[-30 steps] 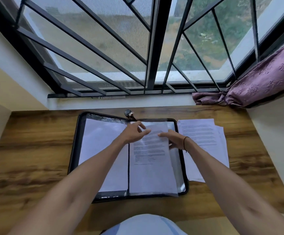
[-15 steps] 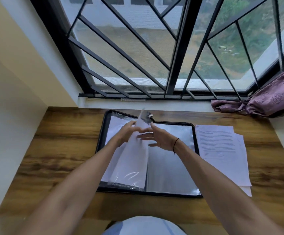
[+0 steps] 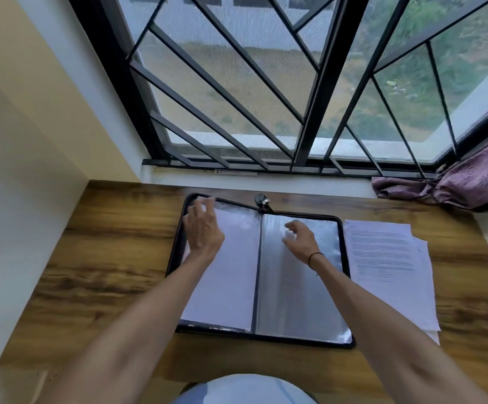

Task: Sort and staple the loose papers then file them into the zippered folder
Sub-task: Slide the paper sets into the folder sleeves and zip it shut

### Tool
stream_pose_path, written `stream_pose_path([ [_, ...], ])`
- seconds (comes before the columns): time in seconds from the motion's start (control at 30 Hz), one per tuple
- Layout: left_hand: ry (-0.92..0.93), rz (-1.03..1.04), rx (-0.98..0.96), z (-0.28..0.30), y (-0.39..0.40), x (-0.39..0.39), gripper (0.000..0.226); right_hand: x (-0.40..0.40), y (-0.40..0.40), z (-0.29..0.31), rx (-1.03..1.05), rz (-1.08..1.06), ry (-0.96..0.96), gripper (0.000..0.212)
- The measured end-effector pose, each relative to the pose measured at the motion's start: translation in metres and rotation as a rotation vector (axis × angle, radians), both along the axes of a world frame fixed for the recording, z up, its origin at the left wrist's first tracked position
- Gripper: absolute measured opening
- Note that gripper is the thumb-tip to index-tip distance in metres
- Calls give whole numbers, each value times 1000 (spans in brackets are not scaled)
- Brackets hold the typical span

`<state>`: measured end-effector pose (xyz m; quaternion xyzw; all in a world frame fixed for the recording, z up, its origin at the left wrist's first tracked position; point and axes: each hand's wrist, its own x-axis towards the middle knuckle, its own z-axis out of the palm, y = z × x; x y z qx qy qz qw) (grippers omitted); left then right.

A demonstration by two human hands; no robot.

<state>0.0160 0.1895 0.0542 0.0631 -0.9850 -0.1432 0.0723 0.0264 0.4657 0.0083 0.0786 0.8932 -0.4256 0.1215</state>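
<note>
The black zippered folder [image 3: 344, 275] lies open on the wooden desk. Its left side shows a clear sleeve with a white sheet [image 3: 228, 275] inside; the right side shows an empty shiny sleeve [image 3: 295, 301]. My left hand [image 3: 203, 228] rests on the upper left part of the left sleeve, fingers spread toward the top corner. My right hand [image 3: 302, 239] hovers over the top of the right sleeve with loosely curled fingers, holding nothing. A stack of printed loose papers [image 3: 388, 266] lies just right of the folder.
The zipper pull [image 3: 261, 199] sticks out at the folder's top middle. A purple curtain [image 3: 464, 179] bunches on the sill at the far right. A window with black bars [image 3: 266, 112] runs along the back; a wall stands close on the left.
The sleeve page that both hands held upright has been turned over to the left and now lies flat. My left hand followed it left; my right hand let go and moved right.
</note>
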Motion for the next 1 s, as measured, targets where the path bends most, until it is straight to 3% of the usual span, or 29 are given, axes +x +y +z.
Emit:
stream_pose_path([
  [0.07, -5, -210, -67, -1, 17, 3, 59, 0, 15, -7, 70, 16, 3, 42],
  [0.17, -201, -524, -95, -14, 47, 6, 50, 1, 34, -14, 187, 19, -12, 50],
  [0.33, -390, -709, -213, -36, 83, 13, 76, 3, 58, -20, 393, 67, -60, 73],
  [0.53, -479, -843, -383, -51, 109, 19, 98, 1, 85, -32, 602, 246, -176, 94],
  [0.67, -472, -828, -389, -52, 117, 18, 100, 2, 90, -35, 668, 282, -161, 92],
  [0.8, -476, -816, -374, -51, 121, 19, 98, 6, 81, -26, 698, 210, 76, 81],
  [0.93, -501, -780, -331, -51, 125, 18, 96, 0, 73, -16, 356, -1, 90, 50],
  [1.0, -521, -710, -218, -48, 128, 14, 91, -5, 73, -9, 212, -56, 73, 37],
])
